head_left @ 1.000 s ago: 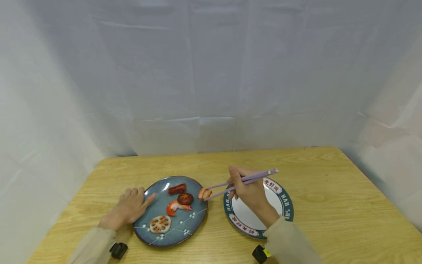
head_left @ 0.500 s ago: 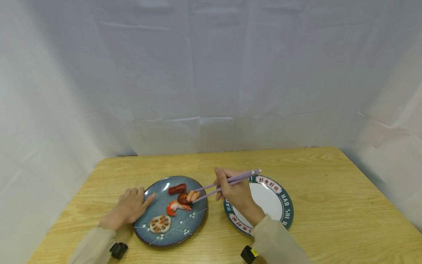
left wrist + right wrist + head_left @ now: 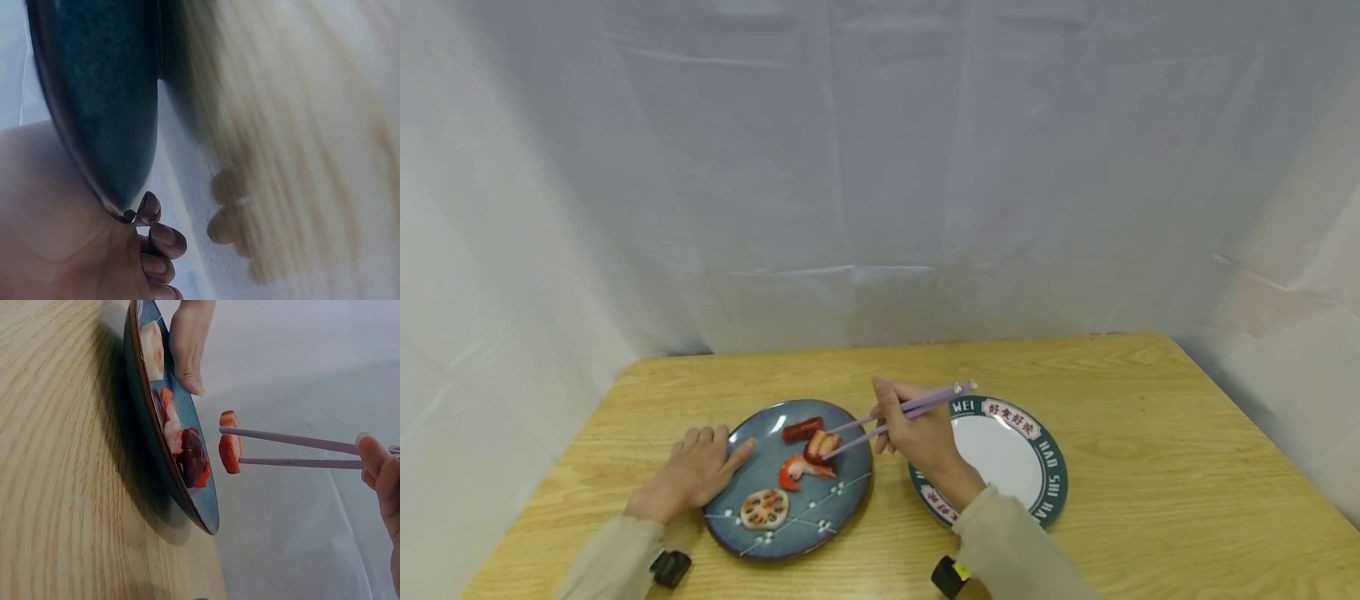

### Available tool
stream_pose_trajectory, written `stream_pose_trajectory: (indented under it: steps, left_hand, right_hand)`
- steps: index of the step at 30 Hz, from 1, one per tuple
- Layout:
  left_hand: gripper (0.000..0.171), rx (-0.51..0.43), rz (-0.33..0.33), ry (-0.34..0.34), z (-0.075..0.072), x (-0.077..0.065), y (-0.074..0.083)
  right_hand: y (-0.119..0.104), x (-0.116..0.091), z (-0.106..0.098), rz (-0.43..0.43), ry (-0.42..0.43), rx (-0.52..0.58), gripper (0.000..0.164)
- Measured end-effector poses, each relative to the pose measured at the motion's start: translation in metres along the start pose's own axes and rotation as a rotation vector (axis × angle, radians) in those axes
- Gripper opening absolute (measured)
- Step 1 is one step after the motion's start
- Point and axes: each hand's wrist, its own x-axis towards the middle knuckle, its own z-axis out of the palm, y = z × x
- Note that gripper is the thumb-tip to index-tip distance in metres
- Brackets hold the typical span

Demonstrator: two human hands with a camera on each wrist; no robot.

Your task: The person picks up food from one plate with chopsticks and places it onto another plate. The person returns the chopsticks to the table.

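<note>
In the head view, my right hand [image 3: 922, 433] holds lilac chopsticks [image 3: 928, 402]. Their tips pinch a pork belly slice [image 3: 825, 444], which hangs apart from the blue plate in the right wrist view, over the shiitake mushroom [image 3: 192, 457]. That slice hides most of the mushroom from the head camera. My left hand [image 3: 702, 471] rests at the plate's left rim, thumb over the top and fingers outside. On the blue plate [image 3: 805, 542] lie a red-brown sausage-like piece [image 3: 802, 429], a shrimp [image 3: 803, 471] and a lotus root slice [image 3: 764, 509].
A white plate with a green lettered rim [image 3: 1051, 467] stands to the right, partly under my right forearm. Both plates are on a wooden table [image 3: 1157, 467]. Pale sheeting [image 3: 895, 183] hangs behind it and along both sides.
My right hand has moved left with the chopsticks and the pork belly slice, from beyond the blue plate's right rim to over the mushroom. The left hand has stayed in place.
</note>
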Motion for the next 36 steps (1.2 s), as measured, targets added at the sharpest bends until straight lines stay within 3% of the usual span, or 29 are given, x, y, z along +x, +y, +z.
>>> stream_pose_trajectory:
  steps: [13,28,36]
  left_hand:
    - [0.062,0.002,-0.005,-0.004,-0.003,-0.002,0.0]
    - [0.06,0.007,-0.004,0.02,0.0,-0.002,-0.004]
    - [0.059,0.003,-0.01,0.012,0.001,-0.002,-0.005]
  right_hand:
    - [-0.021,0.008,0.018,0.088,0.03,0.031,0.034]
    - [-0.011,0.006,0.035,0.146,0.063,0.026,0.035]
    - [-0.006,0.007,0.042,0.132,0.052,0.032,0.035]
